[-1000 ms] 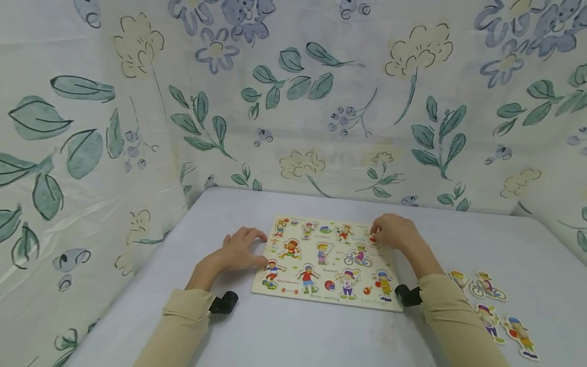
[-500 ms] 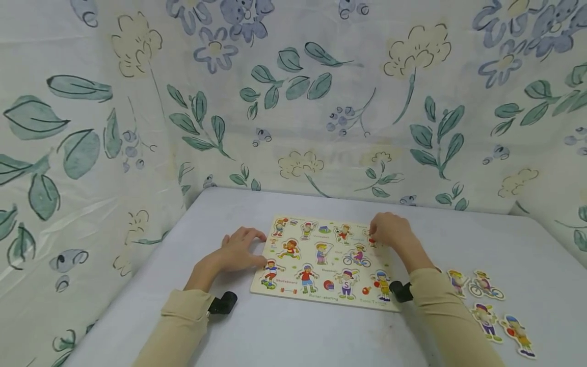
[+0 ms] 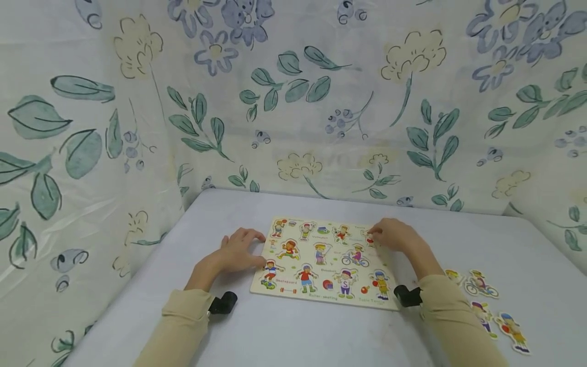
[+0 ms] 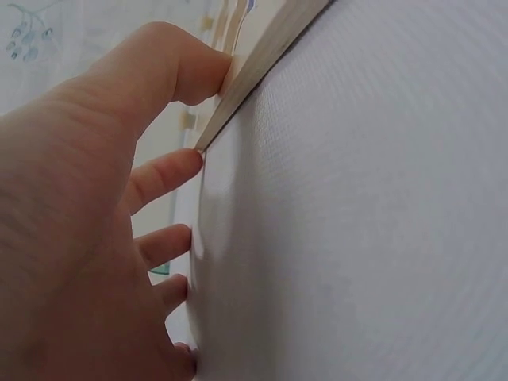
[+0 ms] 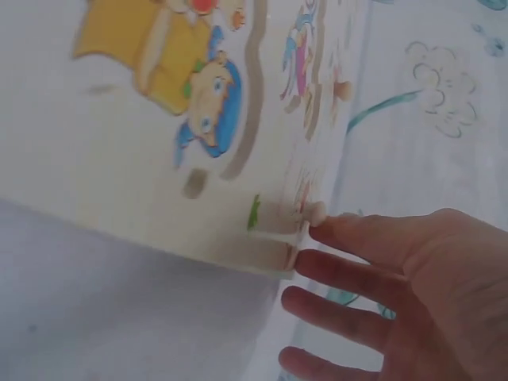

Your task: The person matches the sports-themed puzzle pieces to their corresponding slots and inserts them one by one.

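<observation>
A flat wooden puzzle board with pictures of children at sports lies on the white table. My left hand is at its left side, thumb and index fingertip touching the board's edge, the other fingers spread on the table. At the top right corner my right hand pinches the small knob of a puzzle piece between thumb and index finger. That piece overlaps its printed place and is partly hidden by the fingers. The remaining right fingers extend past the board's edge.
Right of the board lie loose figure pieces: a cyclist, a baseball player and a table tennis player. Another piece is partly behind the right sleeve. A floral cloth hangs behind the table.
The right hand stays at the board's top right corner with the piece, its wrist shifting slightly. The left hand keeps its place. The head view has turned a little.
</observation>
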`<state>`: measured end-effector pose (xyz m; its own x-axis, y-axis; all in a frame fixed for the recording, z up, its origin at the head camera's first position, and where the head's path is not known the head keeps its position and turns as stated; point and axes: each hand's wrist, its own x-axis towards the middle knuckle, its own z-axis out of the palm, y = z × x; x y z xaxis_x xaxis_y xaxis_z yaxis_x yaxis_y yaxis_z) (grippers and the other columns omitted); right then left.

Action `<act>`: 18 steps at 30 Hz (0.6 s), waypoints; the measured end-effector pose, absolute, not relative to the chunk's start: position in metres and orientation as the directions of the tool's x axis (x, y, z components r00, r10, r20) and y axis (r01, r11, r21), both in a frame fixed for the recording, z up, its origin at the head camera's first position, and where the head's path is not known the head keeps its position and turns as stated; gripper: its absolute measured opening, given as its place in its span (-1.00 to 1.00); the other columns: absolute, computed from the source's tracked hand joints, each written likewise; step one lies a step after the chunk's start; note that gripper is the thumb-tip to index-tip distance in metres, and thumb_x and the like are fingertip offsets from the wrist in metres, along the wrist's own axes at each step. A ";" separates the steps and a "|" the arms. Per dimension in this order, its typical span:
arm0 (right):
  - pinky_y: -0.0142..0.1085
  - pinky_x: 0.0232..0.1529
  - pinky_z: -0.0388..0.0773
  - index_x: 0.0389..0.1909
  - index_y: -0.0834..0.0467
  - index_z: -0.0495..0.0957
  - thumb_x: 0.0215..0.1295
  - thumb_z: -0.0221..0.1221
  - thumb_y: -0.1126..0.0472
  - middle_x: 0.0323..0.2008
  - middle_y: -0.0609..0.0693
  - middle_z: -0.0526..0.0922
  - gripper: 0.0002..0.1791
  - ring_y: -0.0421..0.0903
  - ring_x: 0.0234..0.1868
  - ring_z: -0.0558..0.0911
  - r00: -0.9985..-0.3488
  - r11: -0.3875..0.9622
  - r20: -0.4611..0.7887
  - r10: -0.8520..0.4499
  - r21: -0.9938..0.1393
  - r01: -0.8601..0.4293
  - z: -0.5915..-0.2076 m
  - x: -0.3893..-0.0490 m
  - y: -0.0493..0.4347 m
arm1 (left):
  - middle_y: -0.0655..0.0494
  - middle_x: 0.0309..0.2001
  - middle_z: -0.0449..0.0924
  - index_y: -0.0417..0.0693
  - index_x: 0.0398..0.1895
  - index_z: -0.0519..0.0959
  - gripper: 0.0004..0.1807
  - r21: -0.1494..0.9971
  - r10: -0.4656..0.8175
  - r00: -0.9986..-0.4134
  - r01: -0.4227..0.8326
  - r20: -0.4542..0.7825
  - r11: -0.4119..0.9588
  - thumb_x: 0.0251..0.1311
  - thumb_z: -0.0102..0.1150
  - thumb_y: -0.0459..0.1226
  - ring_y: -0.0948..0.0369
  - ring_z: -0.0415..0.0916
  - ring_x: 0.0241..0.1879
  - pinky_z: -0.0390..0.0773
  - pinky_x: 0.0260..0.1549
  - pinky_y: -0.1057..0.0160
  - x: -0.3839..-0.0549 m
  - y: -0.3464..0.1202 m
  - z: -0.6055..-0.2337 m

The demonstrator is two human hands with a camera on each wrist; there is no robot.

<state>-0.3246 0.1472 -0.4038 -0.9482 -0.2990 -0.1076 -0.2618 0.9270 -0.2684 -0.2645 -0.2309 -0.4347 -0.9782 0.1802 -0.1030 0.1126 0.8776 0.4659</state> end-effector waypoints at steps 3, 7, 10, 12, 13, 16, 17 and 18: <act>0.09 0.18 0.48 0.12 0.23 0.62 0.47 0.05 0.21 0.12 0.25 0.60 -0.67 0.21 0.17 0.54 -0.947 0.924 -0.097 -0.305 -0.271 -0.270 -0.407 -0.323 0.149 | -0.21 0.40 0.17 0.03 0.21 0.40 -0.39 0.463 0.183 -0.977 0.113 -0.110 0.879 0.05 0.31 -0.07 -0.19 0.00 0.46 -0.31 0.38 -0.41 -0.264 -0.231 -0.434; 0.09 0.17 0.49 0.18 0.25 0.56 0.50 0.03 0.18 0.15 0.26 0.58 -0.63 0.21 0.18 0.53 -0.942 0.914 -0.095 -0.322 -0.292 -0.283 -0.409 -0.319 0.154 | -0.22 0.40 0.16 0.03 0.22 0.40 -0.38 0.456 0.183 -0.977 0.113 -0.111 0.883 0.06 0.31 -0.06 -0.20 0.00 0.46 -0.31 0.38 -0.41 -0.266 -0.230 -0.435; 0.11 0.20 0.47 0.22 0.26 0.53 0.51 0.01 0.15 0.18 0.27 0.55 -0.60 0.25 0.24 0.49 -0.938 0.904 -0.102 -0.331 -0.318 -0.284 -0.410 -0.315 0.158 | -0.22 0.41 0.15 0.02 0.22 0.40 -0.38 0.455 0.184 -0.977 0.115 -0.110 0.883 0.07 0.30 -0.06 -0.19 -0.02 0.46 -0.31 0.38 -0.41 -0.267 -0.231 -0.436; 0.11 0.20 0.47 0.23 0.25 0.52 0.52 0.01 0.15 0.18 0.26 0.55 -0.60 0.25 0.25 0.48 -0.938 0.900 -0.100 -0.332 -0.332 -0.283 -0.411 -0.311 0.161 | -0.22 0.42 0.15 0.01 0.23 0.40 -0.38 0.457 0.188 -0.976 0.118 -0.110 0.882 0.07 0.29 -0.06 -0.19 -0.02 0.46 -0.32 0.38 -0.41 -0.268 -0.232 -0.436; 0.11 0.21 0.46 0.22 0.24 0.53 0.52 0.01 0.15 0.17 0.25 0.56 -0.61 0.25 0.25 0.48 -0.937 0.897 -0.095 -0.335 -0.335 -0.287 -0.412 -0.310 0.162 | -0.22 0.42 0.14 0.01 0.23 0.40 -0.38 0.458 0.190 -0.976 0.120 -0.110 0.881 0.08 0.29 -0.07 -0.19 -0.03 0.47 -0.32 0.38 -0.41 -0.268 -0.232 -0.435; 0.12 0.22 0.45 0.21 0.23 0.54 0.51 0.02 0.14 0.16 0.23 0.58 -0.61 0.24 0.26 0.48 -0.935 0.890 -0.075 -0.346 -0.341 -0.302 -0.412 -0.305 0.167 | -0.25 0.42 0.13 -0.01 0.23 0.39 -0.37 0.454 0.196 -0.974 0.126 -0.110 0.882 0.07 0.29 -0.06 -0.21 -0.03 0.46 -0.32 0.37 -0.42 -0.268 -0.231 -0.435; 0.13 0.22 0.44 0.21 0.23 0.54 0.51 0.02 0.14 0.16 0.23 0.58 -0.61 0.24 0.26 0.48 -0.933 0.887 -0.070 -0.353 -0.341 -0.310 -0.412 -0.303 0.168 | -0.26 0.42 0.13 -0.01 0.23 0.39 -0.37 0.453 0.196 -0.974 0.126 -0.110 0.883 0.07 0.29 -0.06 -0.22 -0.03 0.46 -0.32 0.37 -0.42 -0.268 -0.231 -0.435; 0.13 0.23 0.43 0.22 0.22 0.54 0.51 0.03 0.14 0.16 0.23 0.58 -0.61 0.24 0.26 0.47 -0.933 0.885 -0.067 -0.354 -0.347 -0.310 -0.412 -0.302 0.169 | -0.26 0.42 0.13 -0.01 0.23 0.39 -0.37 0.453 0.195 -0.974 0.126 -0.111 0.883 0.06 0.28 -0.06 -0.21 -0.03 0.46 -0.32 0.37 -0.42 -0.267 -0.230 -0.435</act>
<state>-0.3016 0.1692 -0.4115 -0.9330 -0.3535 -0.0674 -0.3102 0.8850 -0.3471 -0.2673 -0.2301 -0.4347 -0.9745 0.1954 -0.1107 0.1256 0.8826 0.4530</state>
